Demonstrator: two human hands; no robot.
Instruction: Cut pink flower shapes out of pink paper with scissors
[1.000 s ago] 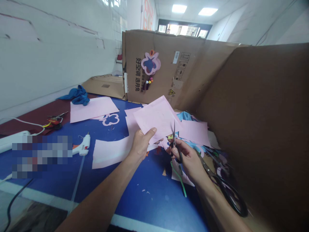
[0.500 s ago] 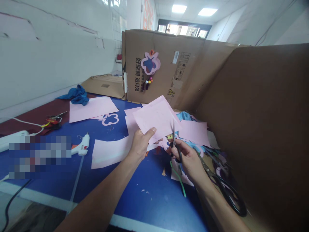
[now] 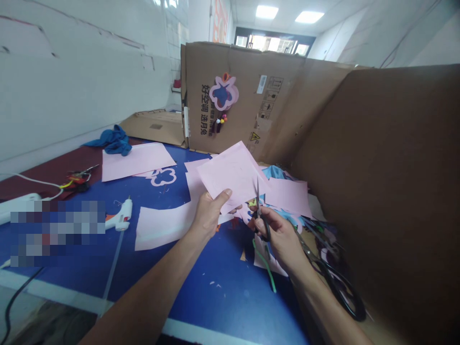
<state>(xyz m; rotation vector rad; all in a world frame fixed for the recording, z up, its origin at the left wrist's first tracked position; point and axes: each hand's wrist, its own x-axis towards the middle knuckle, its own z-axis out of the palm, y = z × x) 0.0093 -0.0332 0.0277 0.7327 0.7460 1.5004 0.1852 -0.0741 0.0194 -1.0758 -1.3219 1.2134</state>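
Note:
A pink paper sheet (image 3: 233, 175) with faint drawn lines is held up above the table. My left hand (image 3: 210, 211) pinches its lower left edge, the thumb on top. In my right hand (image 3: 278, 232) is a pair of small scissors (image 3: 266, 230) with dark handles, fingers closed round the loops. The blades point upward and lie at the sheet's lower right part; whether they are parted I cannot tell. Below the scissors, a green strip (image 3: 265, 266) and a pink scrap (image 3: 271, 261) lie on the blue table (image 3: 212, 306).
Cardboard panels (image 3: 305, 96) stand behind and at right, with a pink flower cutout (image 3: 223, 92) on one. Left are a glue gun (image 3: 124, 215), a flower outline (image 3: 164, 177), and a blue cloth (image 3: 114, 139). Large scissors (image 3: 341, 290) lie by my right forearm.
Hardly anything differs. The whole view has shifted very slightly; both hands keep their hold on the paper and scissors.

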